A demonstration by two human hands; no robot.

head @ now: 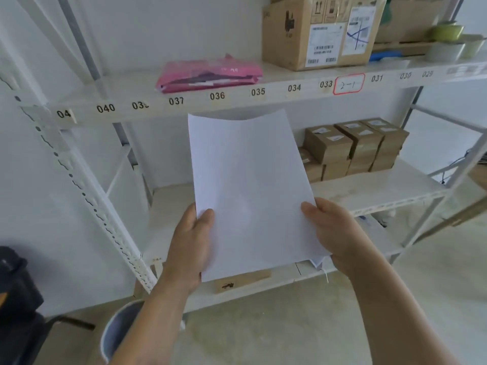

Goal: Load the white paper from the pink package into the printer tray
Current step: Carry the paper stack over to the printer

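A stack of white paper (250,191) is held in front of me, tilted upward, its top edge curling near the shelf's numbered rail. My left hand (191,246) grips its lower left edge, thumb on top. My right hand (334,233) grips the lower right edge the same way. The pink package (208,73) lies flattened on the upper shelf above labels 036 and 037, apart from both hands. No printer tray is visible.
A white metal shelving unit (184,106) fills the view. A large cardboard box (316,32) stands on the upper shelf at right. Several small brown boxes (353,148) sit on the middle shelf. A dark object (15,285) is at lower left.
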